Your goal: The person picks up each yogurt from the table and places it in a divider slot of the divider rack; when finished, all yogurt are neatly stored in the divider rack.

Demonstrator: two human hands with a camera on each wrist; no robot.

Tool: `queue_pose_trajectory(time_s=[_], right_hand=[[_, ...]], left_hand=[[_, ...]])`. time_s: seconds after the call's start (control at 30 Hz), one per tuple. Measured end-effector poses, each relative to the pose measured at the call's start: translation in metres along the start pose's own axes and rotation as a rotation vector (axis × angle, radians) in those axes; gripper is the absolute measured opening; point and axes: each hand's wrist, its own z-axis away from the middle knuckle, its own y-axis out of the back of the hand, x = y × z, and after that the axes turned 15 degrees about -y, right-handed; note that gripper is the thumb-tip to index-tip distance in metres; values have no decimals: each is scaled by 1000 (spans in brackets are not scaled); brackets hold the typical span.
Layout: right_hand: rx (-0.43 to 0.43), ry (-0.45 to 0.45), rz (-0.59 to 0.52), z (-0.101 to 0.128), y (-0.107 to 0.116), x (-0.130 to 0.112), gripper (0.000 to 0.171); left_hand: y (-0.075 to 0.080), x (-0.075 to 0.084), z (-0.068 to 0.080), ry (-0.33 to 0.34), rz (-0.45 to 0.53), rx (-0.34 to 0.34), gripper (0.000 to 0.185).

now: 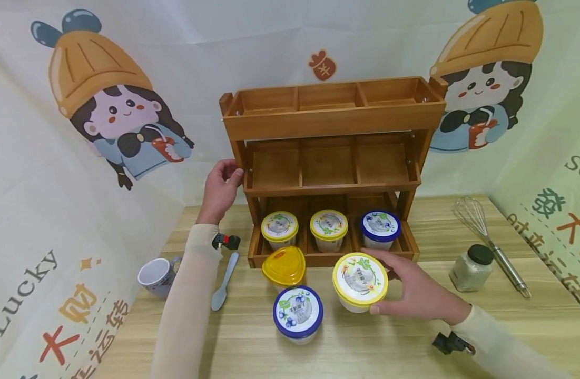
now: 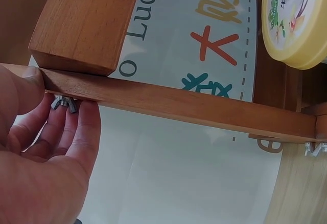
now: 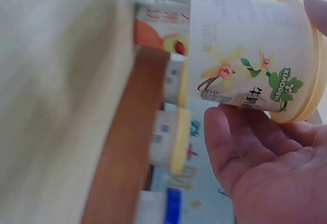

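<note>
My left hand (image 1: pixel 220 192) grips the left upright of a three-tier wooden rack (image 1: pixel 334 123). In the left wrist view its thumb and fingers lie on opposite sides of the post, by a wing nut (image 2: pixel 63 103). My right hand (image 1: pixel 415 287) holds a round tub with a yellow lid (image 1: pixel 360 280) in front of the rack, vanilla flowers printed on its side. On the bottom tier stand two yellow-lidded tubs (image 1: pixel 279 226) and a blue-lidded tub (image 1: pixel 381 225), one per compartment. A second blue-lidded tub (image 1: pixel 297 313) and a cup with a rounded triangular yellow lid (image 1: pixel 284 266) are on the table.
At the left are a mug (image 1: pixel 156 276) and a pale spoon (image 1: pixel 225 281). To the right stands a black-capped jar (image 1: pixel 472 267) beside a metal whisk (image 1: pixel 500 258). A printed cloth (image 1: pixel 199 52) hangs behind the rack and along the sides.
</note>
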Motion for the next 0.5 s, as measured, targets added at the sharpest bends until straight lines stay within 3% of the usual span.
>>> queue_pose_trajectory(time_s=[0.2,0.5], right_hand=[[111,26,-5,-8,19,-8,99],[275,-12,-11,-19,47,-28,94]], left_hand=[[0,2,1,-2,-10,2,36],[-2,1,0,0,-4,5,36]])
